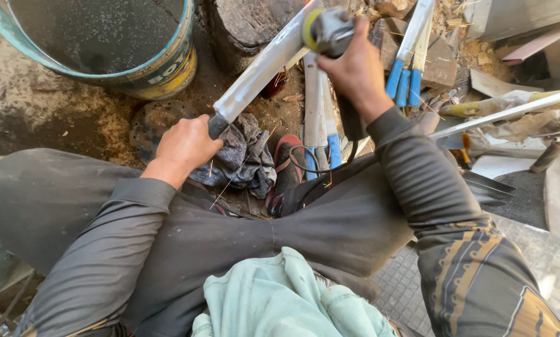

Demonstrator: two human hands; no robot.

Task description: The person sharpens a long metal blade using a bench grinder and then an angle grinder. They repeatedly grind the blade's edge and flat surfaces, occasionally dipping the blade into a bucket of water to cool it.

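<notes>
My left hand grips the dark handle end of a long flat metal blade that slants up to the right. My right hand holds a grey angle grinder whose yellow-edged disc meets the upper part of the blade. The grinder's black cord loops down over my lap. A crumpled grey rag lies just under the blade's handle end, beside my left hand.
A large bucket of dark water stands at top left. More blades with blue handles lie ahead, others below the grinder. A wooden stump, a red sandal, scrap and a long metal strip crowd the right.
</notes>
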